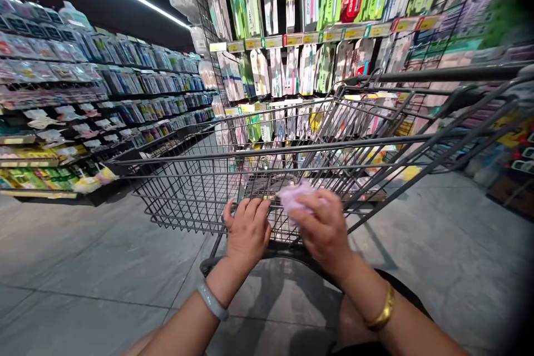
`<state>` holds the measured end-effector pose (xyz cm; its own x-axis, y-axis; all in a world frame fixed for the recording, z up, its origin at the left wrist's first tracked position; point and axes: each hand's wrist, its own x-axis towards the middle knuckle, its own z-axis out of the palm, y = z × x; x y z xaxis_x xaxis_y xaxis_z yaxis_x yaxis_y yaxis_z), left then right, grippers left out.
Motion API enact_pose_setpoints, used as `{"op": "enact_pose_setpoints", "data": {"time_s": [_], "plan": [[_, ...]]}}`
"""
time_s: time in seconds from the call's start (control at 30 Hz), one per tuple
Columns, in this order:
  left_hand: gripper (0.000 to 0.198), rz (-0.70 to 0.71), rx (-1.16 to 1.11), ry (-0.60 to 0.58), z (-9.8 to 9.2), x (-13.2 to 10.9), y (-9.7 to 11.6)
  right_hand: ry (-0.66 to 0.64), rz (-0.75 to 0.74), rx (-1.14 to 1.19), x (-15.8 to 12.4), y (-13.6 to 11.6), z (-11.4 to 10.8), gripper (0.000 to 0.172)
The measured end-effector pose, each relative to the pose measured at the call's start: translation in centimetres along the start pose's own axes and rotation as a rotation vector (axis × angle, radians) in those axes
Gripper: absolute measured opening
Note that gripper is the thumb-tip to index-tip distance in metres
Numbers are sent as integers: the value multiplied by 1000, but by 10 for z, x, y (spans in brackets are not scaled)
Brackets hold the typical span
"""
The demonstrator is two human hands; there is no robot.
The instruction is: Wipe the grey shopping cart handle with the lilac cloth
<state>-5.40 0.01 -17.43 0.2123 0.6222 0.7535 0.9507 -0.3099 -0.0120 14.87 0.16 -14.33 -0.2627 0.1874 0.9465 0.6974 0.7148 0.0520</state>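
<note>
A dark grey wire shopping cart (183, 158) stands side-on right in front of me. My left hand (247, 231) is at the near side of its basket, with the fingers curled at the wires. A crumpled pale purple cloth (292, 196) is bunched in my right hand (325, 228), which is closed around it. The cloth lies against or just before the basket's side wires; whether it touches them is hard to tell. Parts of the wires are hidden behind both hands.
Behind the cart rises a rack of packaged toothbrushes (308, 69) with price labels. Long shelves of packaged goods (142, 75) line the left side. More goods hang at the far right. Grey tiled floor (104, 267) surrounds the cart.
</note>
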Motion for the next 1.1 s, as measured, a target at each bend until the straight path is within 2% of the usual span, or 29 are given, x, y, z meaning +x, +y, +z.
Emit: {"op": "enact_pose_setpoints", "data": {"time_s": [0.07,0.1,0.13,0.23,0.3,0.37,0.43,0.5,0.53,0.57,0.67,0.73,0.77,0.87,0.93,1.0,1.1], "plan": [[37,-26,-27,22,-5,3,3,-93,-111,28,-1,-4,4,21],[37,-40,-40,41,-8,4,4,-87,-134,33,0,-3,2,21],[37,-47,-50,65,-11,6,6,-43,-115,31,2,1,-2,23],[38,-32,-61,124,-17,9,11,161,79,24,10,18,-18,30],[39,-21,-62,142,-19,10,13,201,124,13,10,21,-19,29],[41,-20,-44,163,-18,10,13,131,46,-10,7,14,-11,24],[42,-9,-16,197,-17,11,14,-13,-56,-27,3,4,-2,16],[42,10,-17,212,-16,13,15,-114,-107,-1,3,1,-3,15],[42,20,-34,205,-16,15,15,-110,-95,17,5,3,-9,17],[42,29,-57,190,-16,16,15,-64,-55,29,7,8,-17,20],[44,65,-112,149,-15,19,14,185,124,-11,13,25,-39,27],[48,91,-118,138,-12,18,13,240,158,-52,12,28,-39,28],[50,100,-115,131,-10,17,13,203,133,-64,9,25,-34,27],[56,91,-80,108,-4,11,16,-44,2,-53,3,9,-15,23],[60,70,-57,93,0,7,18,-106,-21,-12,4,6,-16,23],[64,58,-51,76,3,3,20,-3,48,-17,9,14,-31,25],[69,65,-50,46,3,-1,21,292,165,-162,15,36,-58,28]]}}
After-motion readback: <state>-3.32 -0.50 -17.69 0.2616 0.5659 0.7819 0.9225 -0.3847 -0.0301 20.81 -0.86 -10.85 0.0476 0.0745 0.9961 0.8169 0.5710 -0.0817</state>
